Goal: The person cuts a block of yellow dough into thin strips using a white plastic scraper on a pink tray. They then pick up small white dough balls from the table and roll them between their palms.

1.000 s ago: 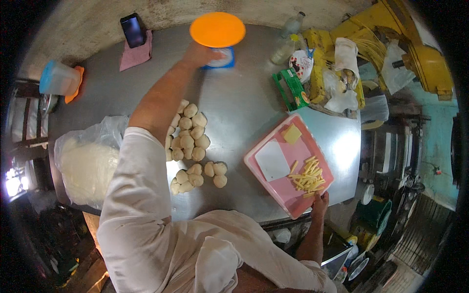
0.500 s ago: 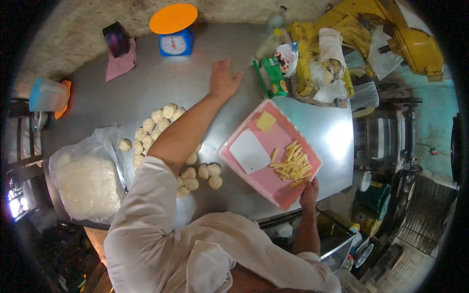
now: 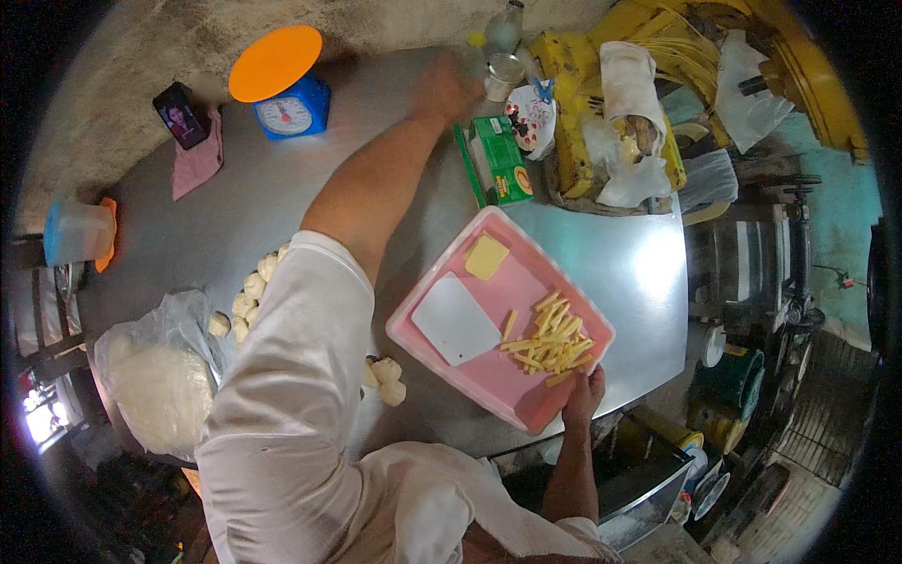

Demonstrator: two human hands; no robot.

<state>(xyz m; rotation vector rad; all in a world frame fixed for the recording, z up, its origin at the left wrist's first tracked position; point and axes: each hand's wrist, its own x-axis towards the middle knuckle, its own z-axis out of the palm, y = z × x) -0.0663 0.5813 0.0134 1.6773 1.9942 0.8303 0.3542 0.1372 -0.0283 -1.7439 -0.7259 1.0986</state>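
My right hand [image 3: 584, 395] is closed on the near right rim of a pink plastic tray [image 3: 512, 411]. Inside the tray lie a pile of pale yellow sticks [image 3: 554, 338], a yellow block [image 3: 487, 257] and a white flat scraper-like sheet [image 3: 457, 320]. My left hand [image 3: 449, 86] reaches to the far side of the metal table, right beside a small metal cup [image 3: 505, 73]. Motion smears its fingers, so I cannot tell whether they touch the cup. Dough balls [image 3: 385, 381] sit on the table, partly hidden by my left arm.
A blue scale [image 3: 289, 115] with an orange pan and a propped phone [image 3: 180, 115] stand at the back left. Bagged dough [image 3: 155, 381] lies at the left. A green box [image 3: 498, 160] and a yellow machine [image 3: 564, 94] stand beyond the tray.
My left hand has moved further back and to the right, next to the metal cup, which now shows. The left sleeve covers more dough balls. My right hand stays on the tray's rim.
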